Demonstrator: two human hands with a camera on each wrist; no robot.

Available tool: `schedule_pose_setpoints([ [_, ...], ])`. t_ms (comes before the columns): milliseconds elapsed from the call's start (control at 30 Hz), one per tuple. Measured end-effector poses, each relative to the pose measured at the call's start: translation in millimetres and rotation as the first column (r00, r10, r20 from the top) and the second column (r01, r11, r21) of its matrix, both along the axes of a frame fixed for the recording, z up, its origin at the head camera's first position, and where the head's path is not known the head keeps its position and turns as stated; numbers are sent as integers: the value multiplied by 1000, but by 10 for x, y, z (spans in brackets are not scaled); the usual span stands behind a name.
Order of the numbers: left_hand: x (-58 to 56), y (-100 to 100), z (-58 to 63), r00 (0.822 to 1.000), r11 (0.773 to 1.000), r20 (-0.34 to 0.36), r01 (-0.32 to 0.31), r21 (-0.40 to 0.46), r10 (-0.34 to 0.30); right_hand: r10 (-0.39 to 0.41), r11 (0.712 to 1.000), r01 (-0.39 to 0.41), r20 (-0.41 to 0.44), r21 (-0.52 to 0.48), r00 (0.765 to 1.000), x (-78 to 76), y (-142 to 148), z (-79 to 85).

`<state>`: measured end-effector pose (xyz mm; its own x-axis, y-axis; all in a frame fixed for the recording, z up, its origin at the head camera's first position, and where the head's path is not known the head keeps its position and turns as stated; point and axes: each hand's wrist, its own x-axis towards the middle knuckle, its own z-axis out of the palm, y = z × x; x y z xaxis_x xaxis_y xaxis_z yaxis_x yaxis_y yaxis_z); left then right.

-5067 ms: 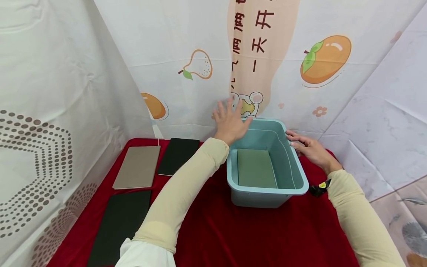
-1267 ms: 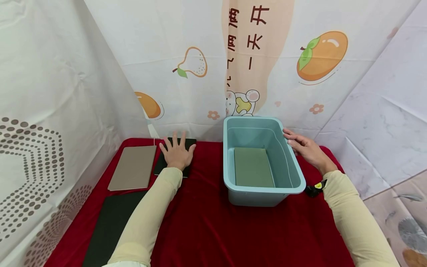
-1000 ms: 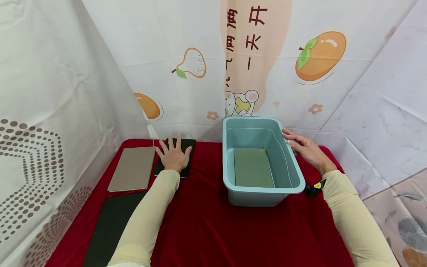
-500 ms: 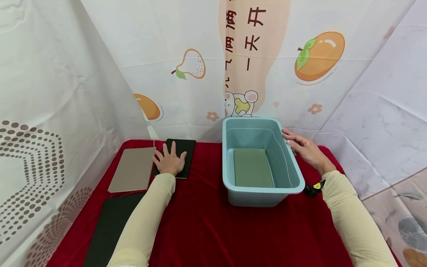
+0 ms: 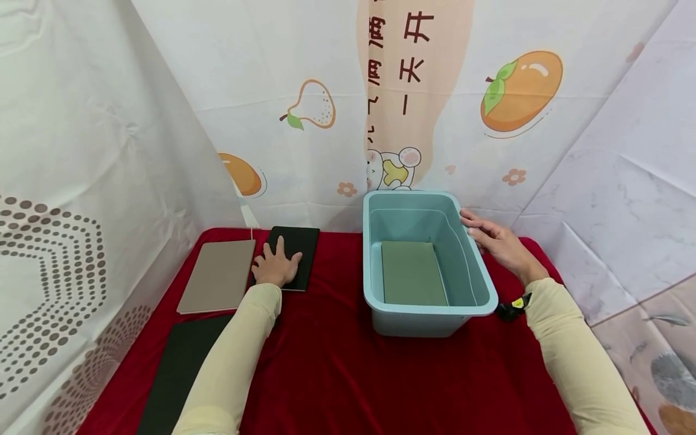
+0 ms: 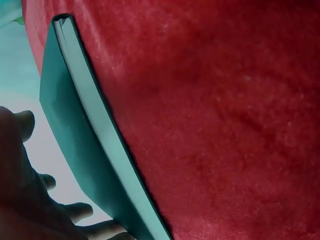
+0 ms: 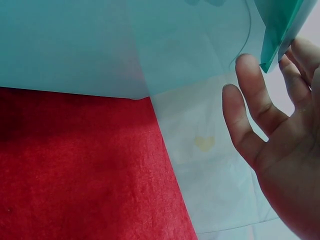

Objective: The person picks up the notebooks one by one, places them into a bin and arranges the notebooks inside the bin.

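Observation:
My left hand [image 5: 275,266] lies with spread fingers over a small black notebook [image 5: 303,248], covering its left part. In the left wrist view the notebook [image 6: 75,125] shows its page edge, with the fingers [image 6: 77,212] along its far side; whether they press on the cover is hard to tell. My right hand [image 5: 502,244] rests at the right rim of a light blue plastic tub [image 5: 429,310]. Its fingers [image 7: 252,82] are nearly straight at the rim in the right wrist view. Flat on the tub's floor lies a grey-green notebook [image 5: 413,272].
A beige notebook [image 5: 217,275] lies left of the black one. Nearer the front a larger black notebook [image 5: 182,362] is partly under the left forearm. Red cloth [image 5: 348,380] covers the table; printed curtains [image 5: 261,121] hang behind and at the sides. Something black and yellow [image 5: 512,309] sits by the right wrist.
My left hand has gone from the tub's far left edge over to the small black notebook, then drawn slightly nearer across it. My right hand stays at the rim.

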<state>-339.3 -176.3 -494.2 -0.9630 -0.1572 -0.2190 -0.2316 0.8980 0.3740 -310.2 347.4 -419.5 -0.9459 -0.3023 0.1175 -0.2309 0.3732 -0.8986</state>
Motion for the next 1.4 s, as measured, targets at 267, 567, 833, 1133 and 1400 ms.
schedule_pose_setpoints([
  [267, 10, -96, 46, 1000, 1000, 17, -25, -14, 25, -1, 1000, 1, 9, -2, 1000, 2, -6, -8],
  [567, -21, -205, 43, 999, 999, 33, -20, -32, 21, -11, 1000, 11, 10, 15, 1000, 1, 5, 0],
  [833, -56, -166, 44, 995, 995, 5, -96, -12, 96, 0, 1000, 0, 3, -5, 1000, 2, 13, -27],
  [1133, -105, -252, 45, 981, 980, 41, -191, 53, 189, 21, 1000, -21, -17, 7, 1000, -4, 15, -32],
  [1400, -138, -321, 60, 970, 961, 64, -240, 140, 234, 16, 1000, -16, -12, -4, 1000, -13, 16, -37],
])
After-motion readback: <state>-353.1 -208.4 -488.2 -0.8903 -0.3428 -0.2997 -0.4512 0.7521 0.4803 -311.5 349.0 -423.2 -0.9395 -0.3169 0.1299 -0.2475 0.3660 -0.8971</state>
